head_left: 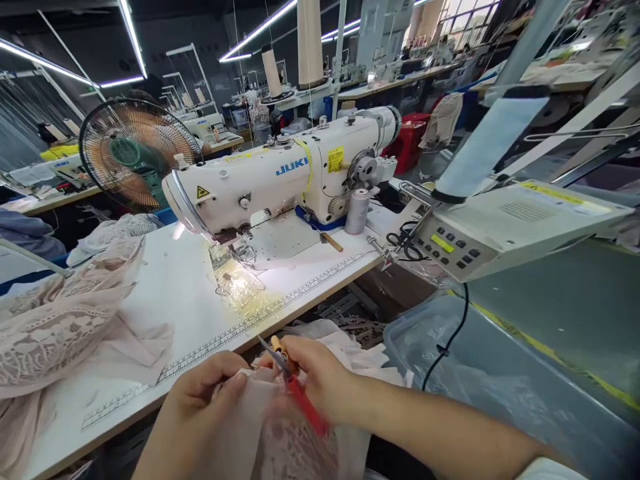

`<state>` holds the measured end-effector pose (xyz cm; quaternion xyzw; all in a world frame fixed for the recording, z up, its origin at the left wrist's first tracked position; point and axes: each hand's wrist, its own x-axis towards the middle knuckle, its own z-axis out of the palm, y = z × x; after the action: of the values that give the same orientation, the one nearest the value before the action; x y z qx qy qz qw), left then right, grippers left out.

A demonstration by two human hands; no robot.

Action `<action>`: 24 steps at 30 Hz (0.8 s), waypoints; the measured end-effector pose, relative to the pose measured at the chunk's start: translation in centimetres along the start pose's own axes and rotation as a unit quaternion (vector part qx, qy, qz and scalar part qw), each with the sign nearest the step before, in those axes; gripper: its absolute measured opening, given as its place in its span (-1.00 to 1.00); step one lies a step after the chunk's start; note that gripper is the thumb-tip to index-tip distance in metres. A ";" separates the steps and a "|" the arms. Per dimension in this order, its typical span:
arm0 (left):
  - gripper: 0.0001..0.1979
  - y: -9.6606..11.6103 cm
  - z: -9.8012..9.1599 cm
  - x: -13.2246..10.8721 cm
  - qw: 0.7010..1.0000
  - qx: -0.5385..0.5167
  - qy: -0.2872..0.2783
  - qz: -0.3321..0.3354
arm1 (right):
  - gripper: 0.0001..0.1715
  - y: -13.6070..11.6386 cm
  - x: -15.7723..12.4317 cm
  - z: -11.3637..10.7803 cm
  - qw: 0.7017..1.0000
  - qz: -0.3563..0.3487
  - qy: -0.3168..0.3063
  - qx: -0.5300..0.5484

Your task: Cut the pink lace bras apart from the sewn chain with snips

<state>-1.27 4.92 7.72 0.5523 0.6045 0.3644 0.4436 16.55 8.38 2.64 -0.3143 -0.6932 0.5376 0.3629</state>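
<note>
My left hand (200,397) pinches the upper edge of a pale pink lace garment (247,413) between thumb and fingers, in front of the table's edge. Close beside it, my right hand (325,370) is closed around red-handled scissors (306,405). Their metal blades point up and to the left, near the pinched edge. A small orange-yellow piece shows by the right fingertips; I cannot tell what it belongs to. The garment's lace part hangs blurred below both hands, and more pale cloth (345,343) lies behind the right hand.
A white sewing machine (260,177) stands on the table (165,287), a grey thread cone (358,212) beside it. Lace pieces (55,333) are piled at the left. To the right are a control box (520,220) and a plastic bin (450,333). A fan (135,153) stands behind.
</note>
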 end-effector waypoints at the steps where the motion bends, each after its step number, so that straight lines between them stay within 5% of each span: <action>1: -0.79 0.5 -0.2 -0.1 1.000 0.023 0.002 0.010 | -0.47 -0.1 0.1 0.6 0.999 0.005 0.013 0.034; 6: -0.78 4.0 -0.9 -0.4 0.989 0.110 0.023 0.094 | -0.54 -2.5 0.3 -0.1 0.992 0.010 0.019 0.125; 9: -0.78 4.9 -0.6 -0.3 0.990 0.076 0.038 0.110 | -0.61 -4.6 0.1 -1.8 0.995 -0.039 0.038 0.081; 12: -0.77 3.5 0.8 0.2 0.998 -0.038 0.020 0.048 | -0.59 -5.4 -0.5 -2.6 0.993 -0.084 0.074 -0.026; 17: -0.78 -0.8 3.9 1.1 0.972 -0.228 -0.031 -0.043 | -0.61 -3.2 -1.8 -2.5 0.988 -0.063 0.095 -0.101; 24: -0.75 -2.8 5.4 1.9 0.935 -0.302 -0.133 -0.129 | -0.65 -0.9 -3.1 -3.3 0.989 0.003 0.048 -0.137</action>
<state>2.90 6.16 3.04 0.3536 0.4675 0.3926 0.7087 21.00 7.35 3.53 -0.3886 -0.7411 0.4230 0.3477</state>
